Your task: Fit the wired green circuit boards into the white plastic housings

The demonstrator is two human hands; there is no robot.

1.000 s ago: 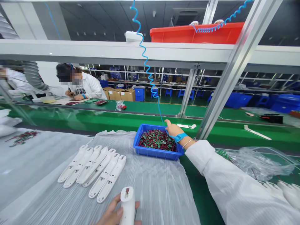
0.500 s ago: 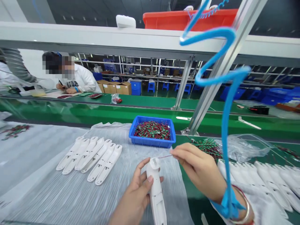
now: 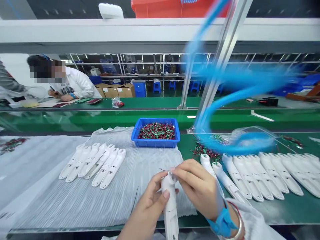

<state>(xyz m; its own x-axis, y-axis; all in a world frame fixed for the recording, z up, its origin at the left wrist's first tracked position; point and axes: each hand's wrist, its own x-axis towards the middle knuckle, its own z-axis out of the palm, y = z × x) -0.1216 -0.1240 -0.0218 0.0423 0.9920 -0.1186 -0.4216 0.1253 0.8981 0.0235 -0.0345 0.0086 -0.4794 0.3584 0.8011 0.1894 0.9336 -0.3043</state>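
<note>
Housing count first, as I read it from my remote view: one long white plastic housing is in the hands, its open end tilted up near the bottom middle of the frame; six white housings lie side by side on a ribbed clear plastic sheet; about ten more white housings, too overlapped to count exactly, fan out at right on the green counter, the nearest two just beside my right hand.

That right hand comes in from the lower right, wrist bent, its fingertips pinched together on a thin dark wire at the housing's mouth; my left hand is curled around the housing's upper body, thumb pressed on the front.

One blue plastic tray sits on the counter beyond the sheet, heaped with small green circuit boards with red and black wires; a loose pile of the same wired boards lies beside a crumpled clear plastic bag.

One blue wrist strap and one silver bangle circle my right wrist; a blurred blue coiled cord crosses the view; across the line, one co-worker in a white top leans over a bench.
</note>
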